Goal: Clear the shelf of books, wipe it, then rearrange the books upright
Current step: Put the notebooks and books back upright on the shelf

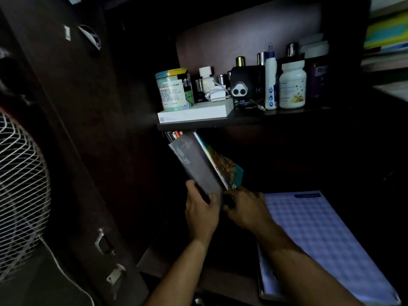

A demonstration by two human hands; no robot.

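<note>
A grey-covered book (194, 164) leans tilted in the dark lower shelf compartment, its top under the upper shelf board (254, 119). My left hand (201, 208) grips its lower end, thumb on the cover. Behind it leans a book with a teal and orange cover (225, 166). My right hand (245, 208) is at the lower edge of these books, fingers curled against them; its grip is hidden in the dark. A few more book spines (174, 135) show just under the board. A large blue checkered book (320, 237) lies flat at the right.
The upper shelf holds a white box (198, 112), a printed tin (173, 89), a black speaker (245, 85), white bottles (292, 85) and small jars. An open cupboard door (72, 129) stands at the left, with a wire fan guard (19, 184) beside it. Stacked papers (386, 36) fill the far right.
</note>
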